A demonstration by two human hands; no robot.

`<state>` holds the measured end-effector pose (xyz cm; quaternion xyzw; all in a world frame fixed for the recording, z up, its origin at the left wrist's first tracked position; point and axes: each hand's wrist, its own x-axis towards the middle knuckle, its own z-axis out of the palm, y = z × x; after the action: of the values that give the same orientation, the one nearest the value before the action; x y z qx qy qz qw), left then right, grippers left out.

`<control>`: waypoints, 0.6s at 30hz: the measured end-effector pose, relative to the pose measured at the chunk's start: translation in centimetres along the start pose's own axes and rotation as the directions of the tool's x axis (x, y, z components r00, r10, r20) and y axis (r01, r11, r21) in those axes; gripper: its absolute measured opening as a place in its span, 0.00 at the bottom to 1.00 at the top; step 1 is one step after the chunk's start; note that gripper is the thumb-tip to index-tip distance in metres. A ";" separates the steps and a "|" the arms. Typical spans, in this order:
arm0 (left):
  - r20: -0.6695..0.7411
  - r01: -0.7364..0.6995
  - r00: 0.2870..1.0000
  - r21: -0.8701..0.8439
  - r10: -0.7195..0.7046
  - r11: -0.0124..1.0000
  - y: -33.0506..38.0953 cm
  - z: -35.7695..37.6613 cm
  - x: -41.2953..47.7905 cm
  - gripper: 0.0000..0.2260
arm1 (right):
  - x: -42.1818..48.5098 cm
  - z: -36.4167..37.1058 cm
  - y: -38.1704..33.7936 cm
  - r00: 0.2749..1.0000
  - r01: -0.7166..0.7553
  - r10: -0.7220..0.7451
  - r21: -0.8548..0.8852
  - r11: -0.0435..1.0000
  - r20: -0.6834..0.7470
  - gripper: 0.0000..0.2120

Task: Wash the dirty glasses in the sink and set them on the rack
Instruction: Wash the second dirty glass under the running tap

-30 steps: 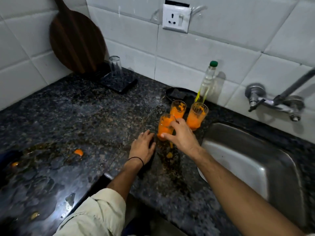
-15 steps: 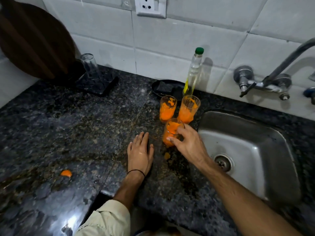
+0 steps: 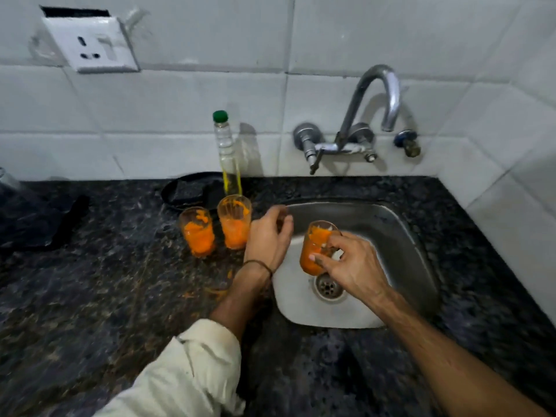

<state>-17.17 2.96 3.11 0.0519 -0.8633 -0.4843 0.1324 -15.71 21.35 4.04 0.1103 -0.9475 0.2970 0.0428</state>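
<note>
Over the sink (image 3: 391, 230), the right hand (image 3: 352, 263) grasped one orange-smeared glass (image 3: 316, 237), best kept firmly pinched under the tap (image 3: 388, 94), while the left hand (image 3: 267, 236) hung loose, empty.

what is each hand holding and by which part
Right hand grips a dirty glass round its side wall, over the sink. Left hand holds nothing.

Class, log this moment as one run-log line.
right hand: holds glass over sink | left hand: holds nothing | counter: two dirty glasses | tap: no water seen
</note>
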 end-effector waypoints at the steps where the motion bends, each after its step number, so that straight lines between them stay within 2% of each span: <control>1: 0.020 -0.007 1.000 0.036 0.006 0.999 1.4 0.8 1.9 0.14 | 0.3 -0.5 0.6 1.000 -0.013 0.013 -0.004 1.000 0.002 0.15; 7: 0.008 0.082 0.996 0.353 -0.091 0.932 8.3 5.2 11.6 0.20 | 2.8 -3.7 3.6 1.000 -0.011 0.010 0.055 0.998 0.012 0.14; 11: -0.053 0.124 0.992 0.446 -0.113 0.886 9.0 7.7 13.6 0.19 | 4.3 -4.7 5.7 0.999 0.044 -0.045 0.065 0.997 0.027 0.14; 13: -0.117 0.164 0.985 0.433 -0.125 0.887 8.3 8.7 13.8 0.20 | 5.1 -5.1 6.8 0.995 0.090 -0.094 0.089 0.992 0.040 0.15; 15: -0.190 0.227 0.967 0.348 -0.168 0.910 7.9 9.1 14.0 0.22 | 5.7 -5.4 7.8 0.988 0.137 -0.144 0.113 0.984 0.054 0.15; 18: -0.199 0.290 0.942 0.072 -0.271 0.954 7.5 9.1 14.0 0.21 | 6.7 -5.6 9.2 0.976 0.180 -0.193 0.126 0.976 0.096 0.17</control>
<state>-32.82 11.35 7.44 0.2265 -0.8538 -0.4474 0.1398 -24.25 30.64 4.52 0.2170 -0.9150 0.3399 0.0128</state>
